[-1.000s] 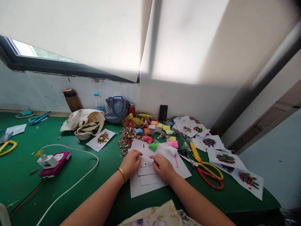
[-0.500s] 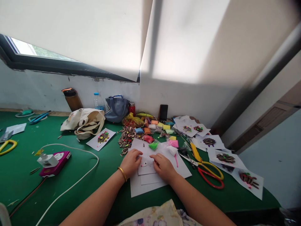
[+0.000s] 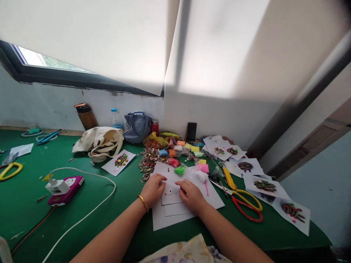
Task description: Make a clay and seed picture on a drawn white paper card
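Note:
My left hand point(image 3: 153, 190) and my right hand point(image 3: 191, 197) rest with curled fingers on a small white paper card point(image 3: 170, 197), one at each side of a tiny drawn mark. The card lies on a stack of white paper sheets point(image 3: 164, 219). A gold bangle point(image 3: 143, 203) circles my left wrist. Just beyond my fingers are a small packet of green modelling clay point(image 3: 179, 170) and a heap of striped sunflower seeds point(image 3: 148, 164). A white clay lump with a pink stick point(image 3: 202, 178) lies near my right hand.
Several paper sheets with seed pictures point(image 3: 264, 186) and red- and yellow-handled scissors point(image 3: 245, 202) lie right of my hands. Clay packets point(image 3: 186, 147) stand behind them. On the green table point(image 3: 24, 204) are a white cable point(image 3: 93, 197), a pink charger point(image 3: 65, 190) and a canvas bag point(image 3: 100, 144).
The whole view has shifted slightly as my head moved. My hands stay on the card with no clear change, and nothing on the table has visibly moved.

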`<control>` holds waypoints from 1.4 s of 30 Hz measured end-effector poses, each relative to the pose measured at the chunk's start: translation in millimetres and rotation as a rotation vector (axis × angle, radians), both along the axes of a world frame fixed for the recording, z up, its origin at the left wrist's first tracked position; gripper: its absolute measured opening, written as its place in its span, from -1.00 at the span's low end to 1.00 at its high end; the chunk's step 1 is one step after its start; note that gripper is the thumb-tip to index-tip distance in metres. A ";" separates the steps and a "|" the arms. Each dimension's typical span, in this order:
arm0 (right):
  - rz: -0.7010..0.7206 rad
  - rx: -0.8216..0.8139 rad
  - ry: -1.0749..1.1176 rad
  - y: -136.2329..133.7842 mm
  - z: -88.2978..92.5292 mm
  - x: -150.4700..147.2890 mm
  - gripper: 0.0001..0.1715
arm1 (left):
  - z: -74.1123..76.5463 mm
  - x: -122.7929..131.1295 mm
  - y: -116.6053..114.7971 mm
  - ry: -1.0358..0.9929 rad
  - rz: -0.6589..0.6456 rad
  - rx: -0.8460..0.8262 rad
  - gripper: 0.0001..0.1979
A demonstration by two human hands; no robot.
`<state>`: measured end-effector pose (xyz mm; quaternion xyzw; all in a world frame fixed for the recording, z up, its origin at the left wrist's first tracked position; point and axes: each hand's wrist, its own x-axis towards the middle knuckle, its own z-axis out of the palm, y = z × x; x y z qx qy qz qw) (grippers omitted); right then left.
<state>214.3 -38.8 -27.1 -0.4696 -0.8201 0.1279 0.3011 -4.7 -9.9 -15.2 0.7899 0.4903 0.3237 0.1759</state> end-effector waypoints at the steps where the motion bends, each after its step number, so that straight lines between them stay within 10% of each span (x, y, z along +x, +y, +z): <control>1: 0.003 0.003 0.005 -0.1 0.8 0.1 -0.60 | 0.2 -0.4 1.0 -0.015 0.006 0.004 -0.81; 8: 0.041 0.112 0.110 -10.0 13.7 5.6 -0.58 | 16.2 -24.5 21.2 -0.049 0.197 0.012 -0.80; 17: 0.161 0.062 0.040 -31.9 9.4 10.9 -0.53 | 30.9 -75.0 34.3 0.450 0.191 -0.215 -0.80; 26: 0.120 -0.006 0.085 -27.2 5.1 10.4 -0.54 | 27.2 -60.4 71.8 0.498 0.375 -0.212 -0.86; 42: 0.087 -0.164 0.243 -26.6 8.5 16.0 -0.66 | 39.2 -27.5 56.4 0.482 0.314 -0.297 -0.75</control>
